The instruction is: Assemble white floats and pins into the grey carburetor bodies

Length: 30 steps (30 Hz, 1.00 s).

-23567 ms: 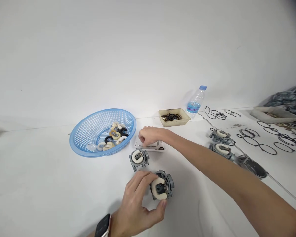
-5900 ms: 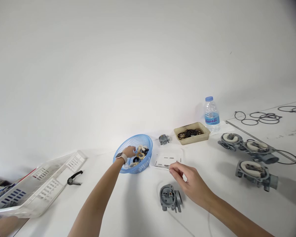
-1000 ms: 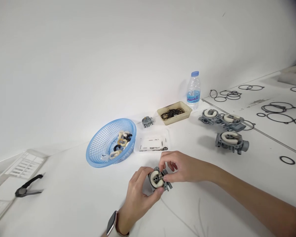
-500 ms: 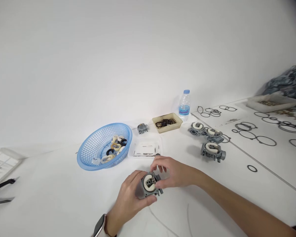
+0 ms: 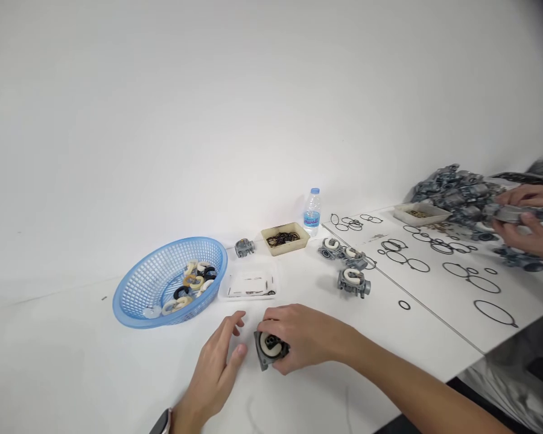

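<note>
My right hand (image 5: 301,337) is wrapped round a grey metal carburetor body (image 5: 263,354) with a white ring-shaped float (image 5: 268,345) in its top. The fingers cover its right side. Just left of it, my left hand (image 5: 217,361) has its fingers apart and touches nothing. Beyond the hands lies a shallow white tray (image 5: 248,278) with small thin metal parts in it. A blue mesh basket (image 5: 136,283) at the left holds several white, black and tan floats (image 5: 194,281).
Other carburetor bodies (image 5: 353,282) stand to the right, one more (image 5: 244,247) behind the tray. A yellowish box (image 5: 294,246) of black rings sits near a water bottle (image 5: 312,212). Rubber rings (image 5: 407,259) lie across the right table. A co-worker's hands (image 5: 531,232) hold a metal part by a pile.
My left hand has let go of the carburetor and moved left. My right hand now grips it, tilted. The view has turned right, bringing a co-worker's hands in.
</note>
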### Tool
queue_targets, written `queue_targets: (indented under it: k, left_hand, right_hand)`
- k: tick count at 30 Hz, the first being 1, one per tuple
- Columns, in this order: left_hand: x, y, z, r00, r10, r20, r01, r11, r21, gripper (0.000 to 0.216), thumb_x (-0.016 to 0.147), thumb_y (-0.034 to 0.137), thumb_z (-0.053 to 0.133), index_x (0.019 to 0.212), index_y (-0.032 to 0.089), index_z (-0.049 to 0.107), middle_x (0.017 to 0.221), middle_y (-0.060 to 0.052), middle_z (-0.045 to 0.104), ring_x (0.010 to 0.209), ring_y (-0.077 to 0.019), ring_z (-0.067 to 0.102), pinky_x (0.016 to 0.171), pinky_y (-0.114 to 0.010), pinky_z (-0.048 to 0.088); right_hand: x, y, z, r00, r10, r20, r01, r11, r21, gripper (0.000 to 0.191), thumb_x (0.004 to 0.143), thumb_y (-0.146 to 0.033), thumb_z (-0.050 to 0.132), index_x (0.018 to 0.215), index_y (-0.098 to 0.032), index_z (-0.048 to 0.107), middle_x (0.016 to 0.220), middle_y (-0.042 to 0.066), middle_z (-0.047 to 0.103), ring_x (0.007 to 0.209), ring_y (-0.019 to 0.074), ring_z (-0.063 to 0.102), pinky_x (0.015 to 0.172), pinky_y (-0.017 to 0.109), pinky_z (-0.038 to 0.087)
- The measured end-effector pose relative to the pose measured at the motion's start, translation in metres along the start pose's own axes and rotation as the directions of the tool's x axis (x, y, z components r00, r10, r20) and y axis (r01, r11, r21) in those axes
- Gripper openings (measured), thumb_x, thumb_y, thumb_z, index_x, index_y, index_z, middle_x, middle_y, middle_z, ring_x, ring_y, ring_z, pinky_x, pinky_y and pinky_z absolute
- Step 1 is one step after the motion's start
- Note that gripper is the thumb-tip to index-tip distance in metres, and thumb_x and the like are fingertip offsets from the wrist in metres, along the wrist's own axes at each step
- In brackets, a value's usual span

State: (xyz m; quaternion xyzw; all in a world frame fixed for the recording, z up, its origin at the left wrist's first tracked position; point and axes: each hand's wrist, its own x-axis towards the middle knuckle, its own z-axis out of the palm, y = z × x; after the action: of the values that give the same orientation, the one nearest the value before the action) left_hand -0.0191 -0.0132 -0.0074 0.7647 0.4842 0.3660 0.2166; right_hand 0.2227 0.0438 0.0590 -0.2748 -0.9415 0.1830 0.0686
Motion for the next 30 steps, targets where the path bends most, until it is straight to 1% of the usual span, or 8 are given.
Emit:
queue_targets:
  k: [4, 7, 9, 11, 14, 21, 27, 30]
  left_hand:
    - [-0.004, 0.002, 0.003, 0.996, 0.057, 0.062, -0.062, 0.995, 0.081, 0.045, 0.105, 0.047, 0.042, 0.146, 0.029, 0.045, 0.118, -0.009, 0.067, 0.104, -0.0280, 0.067, 0.087, -0.040, 0.057]
    - [-0.007, 0.002, 0.005, 0.986, 0.061, 0.157, -0.084, 0.986, 0.144, 0.048, 0.106, 0.046, 0.044, 0.150, 0.031, 0.038, 0.127, -0.009, 0.064, 0.108, -0.0283, 0.066, 0.090, -0.042, 0.057]
    - [-0.009, 0.002, 0.006, 0.977, 0.074, 0.201, -0.109, 0.980, 0.168, 0.050, 0.106, 0.046, 0.044, 0.153, 0.032, 0.034, 0.133, -0.009, 0.061, 0.111, -0.0286, 0.065, 0.092, -0.042, 0.056]
    - [-0.010, 0.003, 0.007, 0.971, 0.097, 0.218, -0.140, 0.972, 0.189, 0.051, 0.106, 0.047, 0.045, 0.153, 0.033, 0.032, 0.137, -0.009, 0.060, 0.114, -0.0293, 0.063, 0.093, -0.043, 0.056]
    - [-0.010, 0.005, 0.007, 0.969, 0.109, 0.222, -0.158, 0.963, 0.218, 0.052, 0.106, 0.047, 0.045, 0.154, 0.032, 0.032, 0.136, -0.008, 0.060, 0.116, -0.0299, 0.063, 0.093, -0.042, 0.056]
    - [-0.007, 0.009, 0.005, 0.965, 0.123, 0.234, -0.181, 0.952, 0.247, 0.051, 0.106, 0.048, 0.044, 0.154, 0.030, 0.034, 0.134, -0.008, 0.061, 0.116, -0.0287, 0.063, 0.096, -0.042, 0.054]
    - [-0.006, 0.011, 0.004, 0.956, 0.132, 0.262, -0.200, 0.947, 0.251, 0.051, 0.107, 0.049, 0.042, 0.153, 0.028, 0.034, 0.133, -0.010, 0.060, 0.114, -0.0294, 0.061, 0.095, -0.043, 0.053]
    - [-0.005, 0.016, 0.002, 0.956, 0.149, 0.252, -0.215, 0.941, 0.260, 0.050, 0.106, 0.050, 0.044, 0.150, 0.027, 0.038, 0.129, -0.010, 0.062, 0.109, -0.0288, 0.062, 0.094, -0.043, 0.052]
  right_hand:
    - [-0.049, 0.006, -0.033, 0.987, 0.156, -0.039, -0.153, 0.985, 0.085, 0.050, 0.071, -0.030, 0.076, 0.120, -0.024, 0.069, 0.106, 0.005, 0.069, 0.089, 0.0234, 0.066, 0.079, 0.030, 0.050]
    - [-0.099, 0.029, -0.070, 0.927, 0.351, -0.133, -0.343, 0.936, 0.079, 0.054, 0.078, -0.039, 0.075, 0.130, -0.027, 0.065, 0.122, 0.007, 0.067, 0.109, 0.0297, 0.064, 0.092, 0.036, 0.050]
    - [-0.130, 0.054, -0.095, 0.845, 0.485, -0.225, -0.475, 0.874, 0.101, 0.063, 0.085, -0.047, 0.070, 0.143, -0.029, 0.055, 0.126, 0.007, 0.067, 0.105, 0.0291, 0.066, 0.087, 0.037, 0.053]
    - [-0.157, 0.084, -0.114, 0.730, 0.594, -0.339, -0.622, 0.782, 0.031, 0.064, 0.083, -0.057, 0.069, 0.139, -0.027, 0.060, 0.125, 0.009, 0.068, 0.103, 0.0315, 0.066, 0.085, 0.039, 0.053]
    - [-0.182, 0.127, -0.125, 0.606, 0.731, -0.313, -0.780, 0.623, -0.054, 0.066, 0.078, -0.061, 0.068, 0.132, -0.023, 0.067, 0.117, 0.011, 0.072, 0.097, 0.0343, 0.067, 0.079, 0.040, 0.053]
    - [-0.187, 0.174, -0.105, 0.559, 0.795, -0.234, -0.820, 0.572, -0.017, 0.063, 0.074, -0.061, 0.069, 0.121, -0.020, 0.074, 0.117, 0.012, 0.073, 0.096, 0.0319, 0.069, 0.078, 0.035, 0.054]
    - [-0.187, 0.175, -0.100, 0.563, 0.798, -0.214, -0.816, 0.578, 0.007, 0.060, 0.075, -0.065, 0.069, 0.116, -0.021, 0.074, 0.109, 0.013, 0.073, 0.087, 0.0313, 0.071, 0.074, 0.036, 0.054]
    - [-0.187, 0.166, -0.096, 0.594, 0.768, -0.237, -0.790, 0.613, 0.004, 0.054, 0.080, -0.061, 0.066, 0.119, -0.024, 0.073, 0.113, 0.015, 0.073, 0.094, 0.0341, 0.071, 0.077, 0.039, 0.054]
